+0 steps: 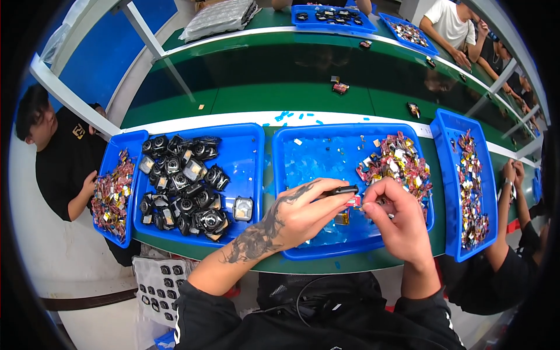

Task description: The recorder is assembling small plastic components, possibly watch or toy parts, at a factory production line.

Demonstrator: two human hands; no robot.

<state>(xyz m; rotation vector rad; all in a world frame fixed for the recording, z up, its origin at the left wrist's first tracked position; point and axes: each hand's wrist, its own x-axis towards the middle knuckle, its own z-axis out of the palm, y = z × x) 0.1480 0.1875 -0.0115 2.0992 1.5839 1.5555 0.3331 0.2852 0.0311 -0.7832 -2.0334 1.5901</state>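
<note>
My left hand (306, 213) is closed over the middle blue tray (280, 169), gripping a slim black piece (341, 191) that looks like plastic. Just past its fingertips shows a small red circuit board (353, 201), and a yellow-gold battery pack (342, 218) hangs or lies below it. My right hand (402, 221) is pinched, thumb against forefinger, close beside the red board. What sits in that pinch is too small to make out. Behind my right hand, a heap of red circuit boards with battery packs (399, 157) fills the tray's right side; blue film scraps (312, 160) cover its left.
A blue tray of black camera-like housings (186, 186) stands left. Narrow trays of boards flank it on the far left (114, 186) and on the right (469, 192). Loose boards (340, 87) lie on the green belt (262, 87). Co-workers (64, 157) are on both sides and opposite.
</note>
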